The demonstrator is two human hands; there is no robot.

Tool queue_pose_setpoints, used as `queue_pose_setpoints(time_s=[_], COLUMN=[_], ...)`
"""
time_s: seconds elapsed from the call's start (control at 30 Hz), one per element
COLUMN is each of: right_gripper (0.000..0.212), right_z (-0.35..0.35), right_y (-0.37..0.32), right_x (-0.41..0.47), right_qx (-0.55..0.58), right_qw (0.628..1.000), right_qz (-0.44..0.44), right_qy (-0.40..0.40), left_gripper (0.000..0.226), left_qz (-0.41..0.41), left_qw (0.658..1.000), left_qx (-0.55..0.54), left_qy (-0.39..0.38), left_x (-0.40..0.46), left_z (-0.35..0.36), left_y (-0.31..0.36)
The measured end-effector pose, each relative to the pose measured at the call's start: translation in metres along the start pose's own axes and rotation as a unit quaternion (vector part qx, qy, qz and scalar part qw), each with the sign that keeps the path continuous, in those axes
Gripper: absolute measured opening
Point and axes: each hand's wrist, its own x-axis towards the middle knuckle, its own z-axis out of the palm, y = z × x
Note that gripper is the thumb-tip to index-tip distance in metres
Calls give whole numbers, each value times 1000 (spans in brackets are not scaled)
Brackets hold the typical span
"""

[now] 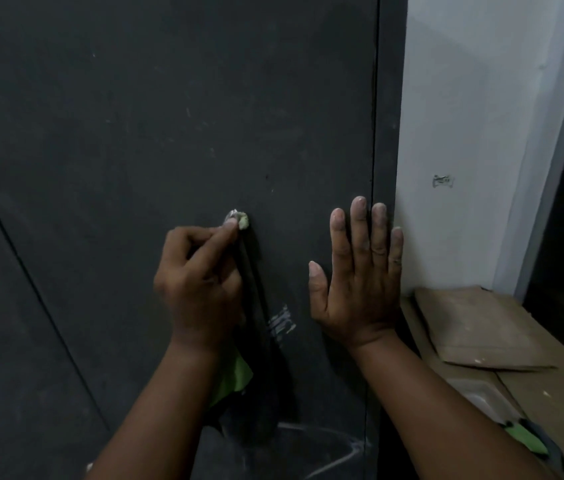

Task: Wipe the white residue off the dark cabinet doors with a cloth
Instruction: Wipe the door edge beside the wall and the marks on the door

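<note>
Two hands on dark cabinet door (169, 116), left hand (201, 282) pinching putty-tipped tool (239, 221), right hand (360, 271) flat, fingers spread

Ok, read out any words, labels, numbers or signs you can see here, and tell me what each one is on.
No text here can be read.
Grey mark on the white wall: a small scribble, too blurred to read.
White streaks on the dark cabinet door, between the two hands: smeared residue, not letters.
White lines low on the door: loose strokes, no word.
</note>
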Motion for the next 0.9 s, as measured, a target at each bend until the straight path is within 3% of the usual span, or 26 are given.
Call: queue_pose_setpoints(time_s=[0.23,0.47,0.67,0.77,0.9], right_gripper=[72,72,69,66,47], right_z=[-1,-1,-6,-20,-44], right_y=[2,2,-5,-23,-67], right_x=[-11,-12,-25,-39,-55], right_qx=[9,19,22,53,169], right_qw=[999,999,998,995,982], right_qz=[-36,-32,0,51,83], right_qy=[-25,-19,-53,-69,-34], left_gripper=[22,22,24,36,29], left_qz=[29,-10,-13,-68,-202], left_qw=[997,999,997,990,975], left_qx=[24,34,50,45,-45], left_qy=[-74,34,-57,-112,-86], left_x=[-40,-5,-69,-83,-58], left_z=[-10,-13,-25,-35,-43], left_y=[-8,-15,-17,-12,11])
